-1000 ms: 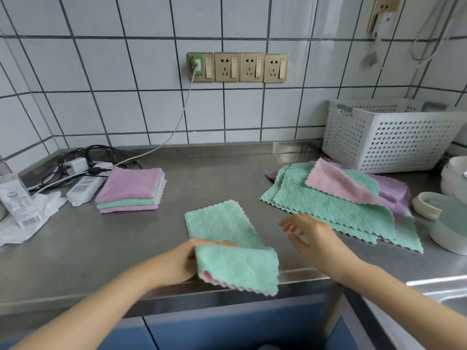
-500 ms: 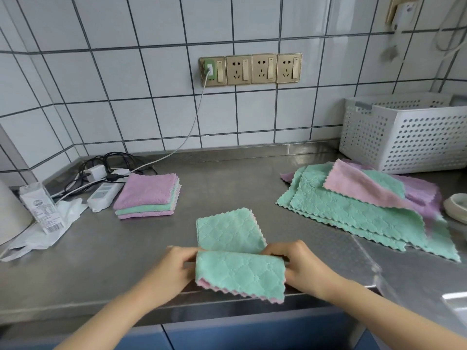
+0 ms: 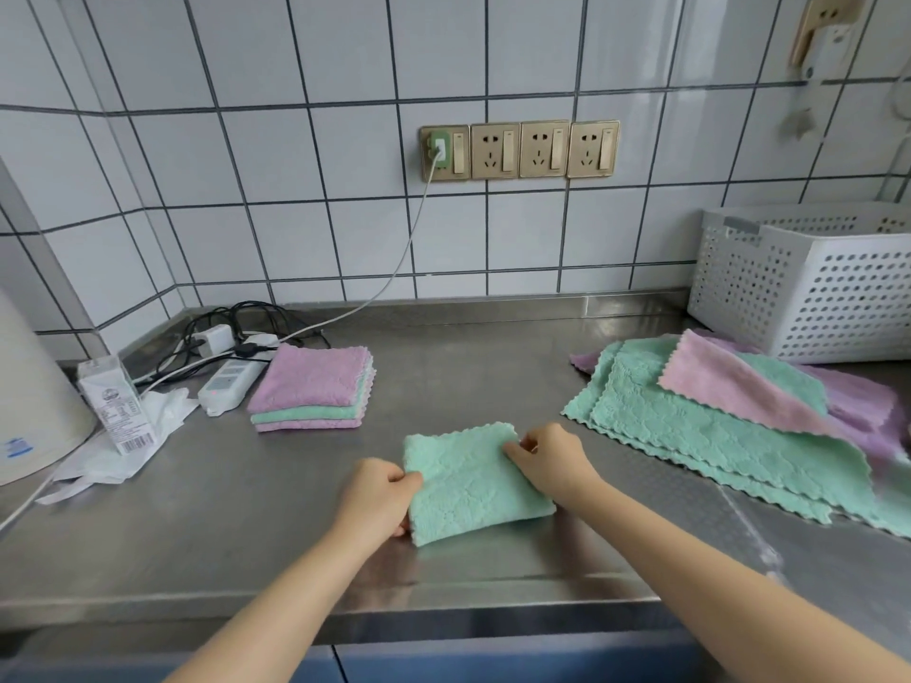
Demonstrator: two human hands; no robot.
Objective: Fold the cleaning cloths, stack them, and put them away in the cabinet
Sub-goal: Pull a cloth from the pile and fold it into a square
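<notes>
A green cloth (image 3: 473, 483), folded to a rough rectangle, lies flat on the steel worktop (image 3: 246, 525) near its front edge. Its long axis runs from near-left to far-right, its scalloped edge toward the wall. The left hand (image 3: 377, 495) pinches its left edge; the right hand (image 3: 552, 458) pinches its far right corner. A folded stack (image 3: 313, 386) sits behind to the left, and unfolded cloths (image 3: 715, 426) are spread to the right. A small carton (image 3: 116, 404) bears a barcode; its print is unreadable.

The white basket (image 3: 808, 283) and the unfolded cloth pile (image 3: 729, 431) are cut off by the right edge.
</notes>
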